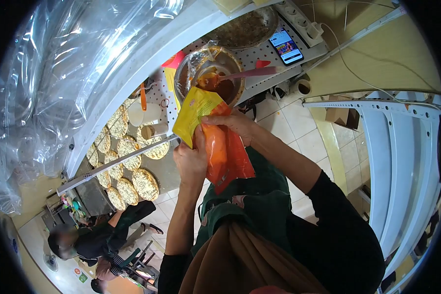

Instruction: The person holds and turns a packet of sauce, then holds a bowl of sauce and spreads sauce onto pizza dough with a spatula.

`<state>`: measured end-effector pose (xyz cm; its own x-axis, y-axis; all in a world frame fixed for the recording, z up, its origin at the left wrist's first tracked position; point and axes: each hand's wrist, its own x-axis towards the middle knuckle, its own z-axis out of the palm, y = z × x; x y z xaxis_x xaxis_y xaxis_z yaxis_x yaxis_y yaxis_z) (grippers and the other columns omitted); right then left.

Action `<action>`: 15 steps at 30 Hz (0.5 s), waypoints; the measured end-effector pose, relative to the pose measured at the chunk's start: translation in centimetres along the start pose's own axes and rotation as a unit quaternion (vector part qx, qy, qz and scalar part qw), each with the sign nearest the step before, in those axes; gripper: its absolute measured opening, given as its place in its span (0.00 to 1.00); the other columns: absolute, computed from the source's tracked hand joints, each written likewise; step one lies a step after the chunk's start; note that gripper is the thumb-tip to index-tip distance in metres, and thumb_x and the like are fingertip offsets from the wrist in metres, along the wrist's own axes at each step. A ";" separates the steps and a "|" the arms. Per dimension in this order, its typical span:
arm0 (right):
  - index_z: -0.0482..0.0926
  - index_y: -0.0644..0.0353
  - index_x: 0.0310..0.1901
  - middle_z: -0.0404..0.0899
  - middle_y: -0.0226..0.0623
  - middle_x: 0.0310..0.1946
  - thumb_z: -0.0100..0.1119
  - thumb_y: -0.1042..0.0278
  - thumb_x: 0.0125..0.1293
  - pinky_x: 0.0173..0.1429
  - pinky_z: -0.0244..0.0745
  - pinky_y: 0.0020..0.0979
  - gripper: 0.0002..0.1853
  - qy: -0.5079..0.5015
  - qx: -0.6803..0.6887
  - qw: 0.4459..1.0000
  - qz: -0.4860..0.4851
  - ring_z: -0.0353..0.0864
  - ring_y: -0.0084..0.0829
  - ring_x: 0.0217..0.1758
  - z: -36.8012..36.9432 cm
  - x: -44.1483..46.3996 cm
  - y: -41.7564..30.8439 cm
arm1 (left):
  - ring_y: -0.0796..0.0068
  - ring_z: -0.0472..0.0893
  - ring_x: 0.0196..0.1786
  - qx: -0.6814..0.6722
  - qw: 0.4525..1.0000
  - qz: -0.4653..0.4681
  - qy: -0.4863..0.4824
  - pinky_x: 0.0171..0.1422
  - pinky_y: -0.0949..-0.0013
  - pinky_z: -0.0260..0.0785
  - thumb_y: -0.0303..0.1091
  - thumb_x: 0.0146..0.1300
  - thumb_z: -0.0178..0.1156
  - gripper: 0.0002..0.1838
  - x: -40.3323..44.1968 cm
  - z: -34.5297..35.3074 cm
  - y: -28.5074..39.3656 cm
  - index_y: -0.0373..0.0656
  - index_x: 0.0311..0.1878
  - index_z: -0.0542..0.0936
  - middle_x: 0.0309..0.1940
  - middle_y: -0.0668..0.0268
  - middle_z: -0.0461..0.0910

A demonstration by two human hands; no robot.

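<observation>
A yellow and orange-red plastic pouch (218, 147) is held in front of my body, its yellow end at the near rim of a metal bowl (241, 68). My left hand (191, 158) grips the pouch from the left side, thumb on its front. My right hand (236, 126) is closed on its right edge near the middle. Inside the bowl lies dark red-orange sauce (225, 89). A spoon or spatula with a pink handle (252, 72) rests in it, its handle over the rim. Clear plastic film (197, 61) clings to the bowl's left side.
Several round flat breads with a pale topping (145, 184) lie on a surface at the left. A phone (286, 46), a power strip (299, 22) and a larger pan (245, 30) are at the back. Clear plastic sheeting (49, 88) hangs left. Another person (95, 237) is at lower left.
</observation>
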<state>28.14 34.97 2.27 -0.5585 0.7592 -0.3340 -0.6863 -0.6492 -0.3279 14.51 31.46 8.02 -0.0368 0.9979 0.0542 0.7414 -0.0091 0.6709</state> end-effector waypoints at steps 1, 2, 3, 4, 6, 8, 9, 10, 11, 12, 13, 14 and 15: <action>0.67 0.60 0.56 0.75 0.37 0.48 0.65 0.71 0.57 0.53 0.76 0.33 0.25 0.000 0.010 1.000 -0.019 0.77 0.29 0.49 0.2 0.2 0.1 | 0.47 0.81 0.30 0.012 1.000 0.013 0.001 0.32 0.55 0.72 0.36 0.63 0.55 0.15 -0.1 0.2 -0.1 0.29 0.36 0.79 0.27 0.46 0.80; 0.68 0.60 0.55 0.76 0.37 0.47 0.65 0.72 0.57 0.52 0.76 0.32 0.25 0.000 0.021 0.999 -0.037 0.78 0.29 0.49 0.4 0.5 0.3 | 0.46 0.80 0.29 0.023 0.999 0.026 0.001 0.31 0.54 0.72 0.36 0.64 0.55 0.16 -0.1 0.3 -0.1 0.29 0.35 0.79 0.26 0.45 0.79; 0.68 0.60 0.55 0.76 0.37 0.46 0.64 0.72 0.57 0.52 0.77 0.32 0.24 0.001 0.031 0.998 -0.056 0.78 0.29 0.48 0.5 0.7 0.4 | 0.45 0.80 0.29 0.036 0.999 0.014 -0.014 0.31 0.53 0.71 0.38 0.64 0.55 0.17 0.0 0.3 -0.2 0.29 0.34 0.79 0.24 0.44 0.78; 0.69 0.60 0.54 0.76 0.36 0.46 0.64 0.73 0.57 0.51 0.77 0.32 0.24 0.012 0.034 0.998 -0.059 0.78 0.29 0.47 0.5 0.7 0.4 | 0.44 0.79 0.28 0.049 0.998 0.001 -0.028 0.30 0.53 0.71 0.39 0.64 0.54 0.18 0.1 0.3 -0.2 0.29 0.32 0.79 0.23 0.43 0.78; 0.69 0.61 0.54 0.77 0.36 0.45 0.64 0.74 0.56 0.50 0.77 0.32 0.23 0.033 0.040 0.996 -0.067 0.78 0.28 0.46 0.5 1.0 0.6 | 0.43 0.79 0.26 0.063 0.997 -0.007 -0.047 0.29 0.52 0.70 0.41 0.65 0.53 0.20 0.3 0.3 -0.5 0.29 0.30 0.78 0.20 0.42 0.76; 0.69 0.61 0.54 0.77 0.36 0.45 0.64 0.74 0.56 0.49 0.78 0.31 0.23 0.053 0.025 0.994 -0.090 0.79 0.28 0.45 0.4 1.5 0.7 | 0.43 0.78 0.25 0.066 0.996 -0.001 -0.058 0.29 0.51 0.70 0.42 0.65 0.53 0.21 0.5 0.5 -1.1 0.29 0.28 0.78 0.19 0.41 0.75; 0.69 0.61 0.54 0.77 0.36 0.45 0.64 0.74 0.56 0.48 0.78 0.31 0.23 0.063 0.017 0.993 -0.101 0.79 0.28 0.45 0.4 1.6 0.8 | 0.43 0.78 0.25 0.063 0.996 0.004 -0.064 0.29 0.51 0.70 0.42 0.65 0.53 0.22 0.5 0.6 -1.2 0.29 0.28 0.78 0.19 0.42 0.75; 0.69 0.62 0.53 0.77 0.36 0.45 0.64 0.74 0.56 0.48 0.78 0.31 0.23 0.076 0.022 0.991 -0.105 0.79 0.28 0.44 0.4 1.7 0.7 | 0.43 0.78 0.25 0.059 0.996 0.009 -0.069 0.28 0.52 0.70 0.43 0.65 0.53 0.22 0.6 0.7 -1.3 0.30 0.27 0.78 0.18 0.42 0.75; 0.70 0.63 0.52 0.77 0.36 0.44 0.64 0.74 0.56 0.47 0.78 0.30 0.22 0.087 0.026 0.990 -0.109 0.79 0.28 0.43 0.5 1.7 0.5 | 0.43 0.78 0.24 0.055 0.996 0.015 -0.075 0.28 0.52 0.70 0.43 0.65 0.53 0.22 0.7 0.8 -1.3 0.30 0.27 0.78 0.18 0.42 0.75; 0.71 0.63 0.52 0.77 0.36 0.44 0.64 0.74 0.56 0.46 0.79 0.30 0.21 0.099 0.030 0.988 -0.114 0.80 0.28 0.43 0.5 1.9 0.4 | 0.44 0.78 0.24 0.048 0.996 0.017 -0.076 0.27 0.52 0.69 0.43 0.65 0.53 0.22 0.7 0.9 -1.3 0.30 0.27 0.78 0.18 0.43 0.75; 0.72 0.65 0.50 0.78 0.38 0.43 0.64 0.75 0.56 0.45 0.79 0.31 0.19 0.106 0.026 0.987 -0.115 0.80 0.29 0.42 0.3 2.2 0.4 | 0.44 0.78 0.24 0.041 0.996 0.020 -0.077 0.27 0.52 0.69 0.43 0.65 0.53 0.22 0.6 1.1 -1.1 0.30 0.27 0.78 0.18 0.43 0.75; 0.74 0.66 0.48 0.79 0.39 0.42 0.63 0.76 0.56 0.45 0.79 0.31 0.17 0.115 0.022 0.986 -0.117 0.81 0.30 0.41 -0.2 2.7 0.5 | 0.45 0.78 0.23 0.035 0.996 0.021 -0.079 0.27 0.53 0.69 0.44 0.65 0.53 0.22 0.6 1.2 -1.0 0.30 0.27 0.78 0.18 0.43 0.75; 0.75 0.68 0.46 0.80 0.41 0.42 0.62 0.77 0.56 0.45 0.79 0.32 0.15 0.124 0.018 0.985 -0.119 0.82 0.32 0.41 -0.3 2.9 0.4 | 0.45 0.78 0.23 0.029 0.996 0.023 -0.080 0.26 0.53 0.69 0.44 0.65 0.53 0.22 0.6 1.2 -0.9 0.30 0.27 0.78 0.17 0.44 0.75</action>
<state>26.39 36.85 0.88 -0.2525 0.8518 -0.4590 -0.8022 -0.4496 -0.3929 14.66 32.09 6.55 0.1014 0.9941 -0.0380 0.7776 -0.0553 0.6264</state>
